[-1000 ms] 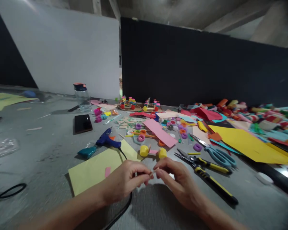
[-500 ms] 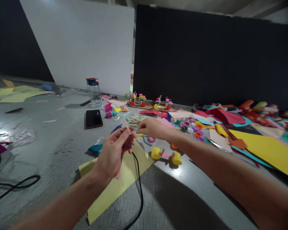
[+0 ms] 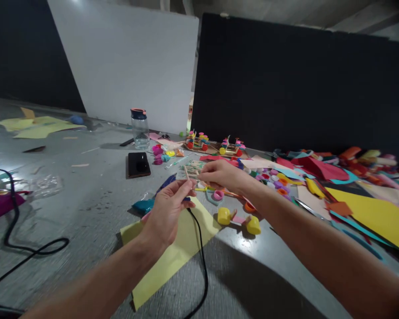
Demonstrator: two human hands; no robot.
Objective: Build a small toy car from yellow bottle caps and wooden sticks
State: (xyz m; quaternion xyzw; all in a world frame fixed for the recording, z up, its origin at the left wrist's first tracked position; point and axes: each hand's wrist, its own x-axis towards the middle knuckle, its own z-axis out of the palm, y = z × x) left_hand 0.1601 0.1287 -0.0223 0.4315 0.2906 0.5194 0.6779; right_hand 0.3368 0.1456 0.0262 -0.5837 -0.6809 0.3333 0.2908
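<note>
We record the left hand (image 3: pixel 170 208) raised above the grey surface (image 3: pixel 86 208), thumb and fingers pinched on a thin wooden stick (image 3: pixel 186 173) whose upper end pokes out past the fingertips; its lower end is hidden inside the grip. The right hand (image 3: pixel 219 175) is stretched further out, over a pile of similar sticks (image 3: pixel 194 166); its fingers curl downward, and we cannot tell whether they grasp anything, since the fingertips are hidden by the hand itself. Beneath the left hand lies a yellow paper sheet (image 3: pixel 176 248) with a black cable (image 3: pixel 202 261) crossing it. Just right of the sheet sit two yellow caps joined by a pink piece (image 3: pixel 239 218). A blue glue gun (image 3: pixel 166 182) is mostly concealed behind the left hand. A black phone (image 3: pixel 138 164) lies further back. Coloured paper (image 3: pixel 369 212) at the right is blurred and cut by the edge.
</note>
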